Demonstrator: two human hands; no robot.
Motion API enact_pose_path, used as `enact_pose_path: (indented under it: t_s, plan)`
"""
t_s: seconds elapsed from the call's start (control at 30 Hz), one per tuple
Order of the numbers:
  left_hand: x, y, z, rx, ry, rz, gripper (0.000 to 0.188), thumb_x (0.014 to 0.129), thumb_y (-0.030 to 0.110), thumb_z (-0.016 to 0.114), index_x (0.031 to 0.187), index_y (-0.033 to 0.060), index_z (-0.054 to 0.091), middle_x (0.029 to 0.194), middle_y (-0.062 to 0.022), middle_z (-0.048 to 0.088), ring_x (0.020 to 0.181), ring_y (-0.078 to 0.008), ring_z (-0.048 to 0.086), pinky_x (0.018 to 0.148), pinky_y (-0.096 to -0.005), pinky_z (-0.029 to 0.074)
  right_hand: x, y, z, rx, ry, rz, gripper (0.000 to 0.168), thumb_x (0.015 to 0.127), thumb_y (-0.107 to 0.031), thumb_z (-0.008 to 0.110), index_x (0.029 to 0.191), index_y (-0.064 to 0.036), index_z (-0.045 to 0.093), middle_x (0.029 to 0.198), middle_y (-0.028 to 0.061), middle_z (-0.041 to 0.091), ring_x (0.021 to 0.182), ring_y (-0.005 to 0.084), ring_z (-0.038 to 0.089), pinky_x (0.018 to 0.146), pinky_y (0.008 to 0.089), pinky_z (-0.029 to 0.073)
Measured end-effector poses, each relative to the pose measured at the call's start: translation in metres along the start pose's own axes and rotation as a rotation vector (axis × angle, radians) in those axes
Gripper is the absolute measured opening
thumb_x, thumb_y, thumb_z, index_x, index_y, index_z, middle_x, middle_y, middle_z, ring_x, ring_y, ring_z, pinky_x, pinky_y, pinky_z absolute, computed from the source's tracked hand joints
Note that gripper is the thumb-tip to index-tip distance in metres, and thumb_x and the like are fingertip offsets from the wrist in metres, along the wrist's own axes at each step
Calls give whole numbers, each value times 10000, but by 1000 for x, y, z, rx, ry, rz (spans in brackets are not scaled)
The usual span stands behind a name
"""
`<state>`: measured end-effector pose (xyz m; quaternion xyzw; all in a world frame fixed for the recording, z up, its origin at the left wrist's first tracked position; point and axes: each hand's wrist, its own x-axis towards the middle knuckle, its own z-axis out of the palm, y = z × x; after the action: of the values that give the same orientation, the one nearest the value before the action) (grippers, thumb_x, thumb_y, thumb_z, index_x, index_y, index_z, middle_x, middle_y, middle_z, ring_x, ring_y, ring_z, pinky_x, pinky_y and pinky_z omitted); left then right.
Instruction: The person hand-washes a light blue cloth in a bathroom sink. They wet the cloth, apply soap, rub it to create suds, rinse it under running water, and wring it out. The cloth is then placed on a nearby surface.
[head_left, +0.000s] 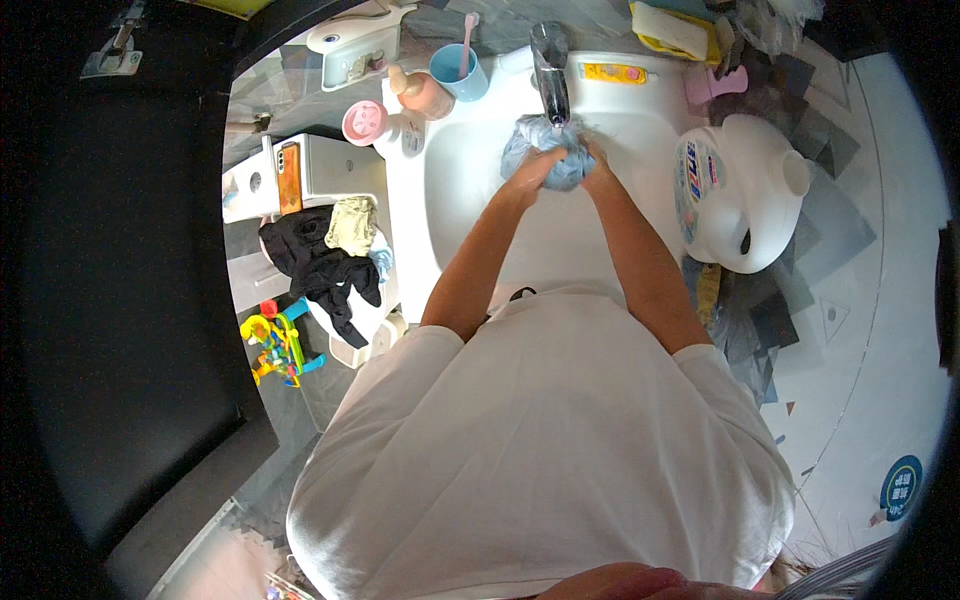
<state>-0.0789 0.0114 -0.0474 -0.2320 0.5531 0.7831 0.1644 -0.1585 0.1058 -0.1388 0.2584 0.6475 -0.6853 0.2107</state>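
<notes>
A bunched light blue wet cloth (564, 166) is held between both hands, under the spout of a dark faucet (553, 75), at the back of the white sink (469, 195). My left hand (534, 169) grips the cloth's left side, the thumb lying over its front. On the right side, my right hand (595, 163) holds it, with the fingers partly hidden by the cloth. Water seems to run from the spout onto the fabric.
Left of the faucet stand a blue cup (459, 73) with a pink toothbrush and an orange pump bottle (426, 96). A yellow tube (615, 73) lies on the rim. A large white jug (750, 195) is at right; black clothing (315, 251) lies at left.
</notes>
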Motion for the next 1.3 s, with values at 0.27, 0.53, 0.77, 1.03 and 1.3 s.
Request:
enact_pose_path:
  t_s: [0.27, 0.53, 0.77, 1.03, 1.3]
  plan:
    - [-53, 54, -17, 381, -395, 7, 775, 698, 267, 691, 1326, -2, 322, 1240, -120, 459, 1158, -213, 406, 1000, -329, 293, -57, -33, -30, 527, -817, 360, 790, 831, -673, 291, 1239, -16, 452, 1188, 137, 535, 1035, 261, 553, 906, 394, 445]
    - [-52, 66, -45, 600, -449, 49, 686, 680, 372, 732, 1202, -9, 502, 1104, -138, 585, 1038, -213, 524, 925, -301, 388, -49, -46, -27, 426, -740, 336, 594, 827, -480, 543, 1205, -26, 478, 1163, 121, 551, 1025, 233, 553, 893, 375, 443]
    - [-27, 27, -84, 962, 291, 117, 665, 607, 418, 756, 1103, 20, 560, 1097, -221, 567, 1026, -341, 539, 866, -388, 427, -44, -62, -32, 492, -540, 199, 402, 790, -318, 659, 1077, -62, 542, 1027, 78, 598, 940, 228, 581, 846, 387, 464]
    - [-34, -3, -44, -166, 275, -353, 613, 822, 538, 503, 1168, 34, 474, 1227, -181, 477, 1165, -276, 430, 976, -471, 330, -65, -66, -25, 714, -628, 268, 318, 824, -288, 594, 1045, -61, 575, 1010, 69, 618, 939, 227, 589, 848, 374, 460]
    - [-1, -11, -32, -815, -99, -116, 723, 821, 666, 342, 1238, 80, 423, 1199, -142, 492, 1046, -370, 501, 918, -517, 387, -137, -36, -10, -440, -429, -1107, 350, 679, -297, 729, 868, -19, 628, 1079, 112, 527, 1024, 265, 497, 897, 381, 384]
